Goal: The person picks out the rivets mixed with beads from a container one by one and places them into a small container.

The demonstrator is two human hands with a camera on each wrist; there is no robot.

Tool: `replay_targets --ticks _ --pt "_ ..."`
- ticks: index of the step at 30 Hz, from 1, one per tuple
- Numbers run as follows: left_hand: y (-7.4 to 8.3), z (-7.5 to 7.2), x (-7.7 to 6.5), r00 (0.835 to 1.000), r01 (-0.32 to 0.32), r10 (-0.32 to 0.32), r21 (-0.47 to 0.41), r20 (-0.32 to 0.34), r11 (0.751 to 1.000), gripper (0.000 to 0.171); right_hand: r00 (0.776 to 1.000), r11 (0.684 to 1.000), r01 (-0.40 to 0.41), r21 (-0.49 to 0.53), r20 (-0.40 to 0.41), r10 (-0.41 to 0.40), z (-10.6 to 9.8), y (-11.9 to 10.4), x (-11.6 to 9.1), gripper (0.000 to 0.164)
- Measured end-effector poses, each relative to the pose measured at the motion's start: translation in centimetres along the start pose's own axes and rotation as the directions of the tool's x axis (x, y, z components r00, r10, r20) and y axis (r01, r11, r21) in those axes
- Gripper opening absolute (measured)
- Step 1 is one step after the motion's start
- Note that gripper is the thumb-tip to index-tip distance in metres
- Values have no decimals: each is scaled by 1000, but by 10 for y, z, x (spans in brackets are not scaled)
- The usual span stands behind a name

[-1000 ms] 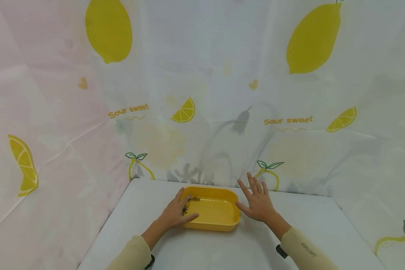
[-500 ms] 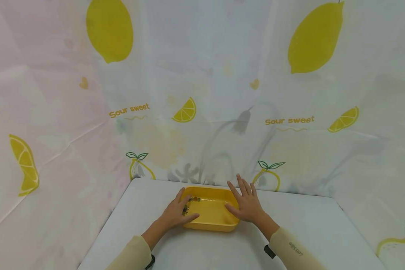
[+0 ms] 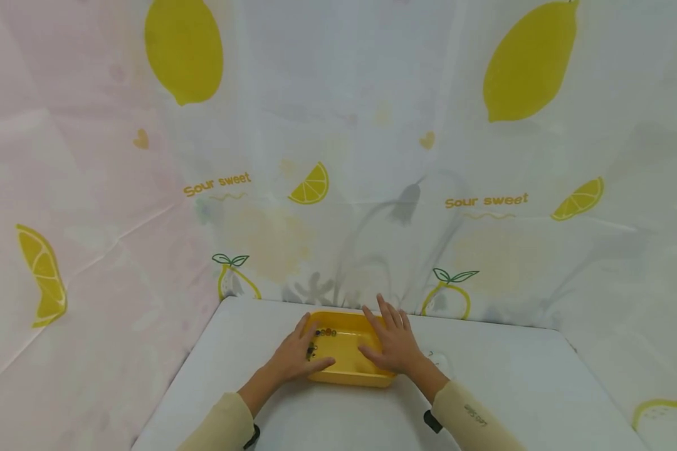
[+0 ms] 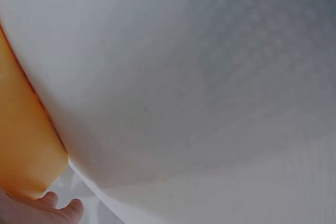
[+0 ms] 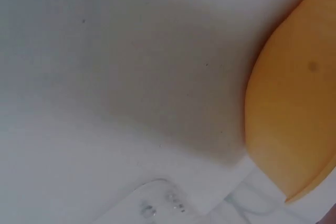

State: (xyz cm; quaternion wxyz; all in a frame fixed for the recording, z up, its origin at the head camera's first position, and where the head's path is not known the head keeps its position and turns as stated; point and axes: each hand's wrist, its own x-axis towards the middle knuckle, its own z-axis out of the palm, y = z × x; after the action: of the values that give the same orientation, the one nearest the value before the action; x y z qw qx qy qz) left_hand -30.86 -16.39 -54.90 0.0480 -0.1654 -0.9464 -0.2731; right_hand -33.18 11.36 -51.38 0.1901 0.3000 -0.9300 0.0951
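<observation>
A yellow rectangular tray (image 3: 350, 379) with rounded corners sits on the white table. Inside, near its left end, lie several small round marbles or beads (image 3: 328, 332), partly hidden by my left hand (image 3: 289, 357). That hand spreads its fingers over the tray's left end; whether it touches the rim I cannot tell. In the left wrist view, its fingers (image 4: 73, 209) show beside the tray's outer wall (image 4: 26, 135). Over the tray's right end, my right hand (image 3: 397, 346) has its fingers spread and holds nothing.
Just right of my right wrist lies a flat white piece (image 3: 437, 359) with a rounded corner, bearing small shiny bits (image 5: 149, 211). The white table (image 3: 513, 376) ends at a lemon-print cloth (image 3: 338, 250) that hangs behind and at both sides.
My right hand has moved left from beside the tray to over its right end, uncovering the white piece. My left hand stays in place.
</observation>
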Motion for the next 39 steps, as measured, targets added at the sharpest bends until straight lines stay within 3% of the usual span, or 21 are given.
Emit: replay_targets --ticks 12,18,27,33,39 --pt "-1 4 -3 1000 20 -19 -37 21 999 112 998 996 28 84 46 -32 14 -28 12 78" --pt "0 3 -3 1000 2 -1 -39 10 999 112 992 999 40 36 116 -44 21 -35 16 80" --pt "3 -4 0 1000 -13 13 -12 -7 1000 110 994 995 80 63 69 -85 24 -49 27 74" --pt "0 -3 0 998 -46 46 -10 -32 999 110 996 989 46 143 73 -57 31 -61 34 64" --pt "-2 -1 -1 999 -44 44 -17 -16 999 111 995 979 -2 205 97 -18 38 -68 39 59"
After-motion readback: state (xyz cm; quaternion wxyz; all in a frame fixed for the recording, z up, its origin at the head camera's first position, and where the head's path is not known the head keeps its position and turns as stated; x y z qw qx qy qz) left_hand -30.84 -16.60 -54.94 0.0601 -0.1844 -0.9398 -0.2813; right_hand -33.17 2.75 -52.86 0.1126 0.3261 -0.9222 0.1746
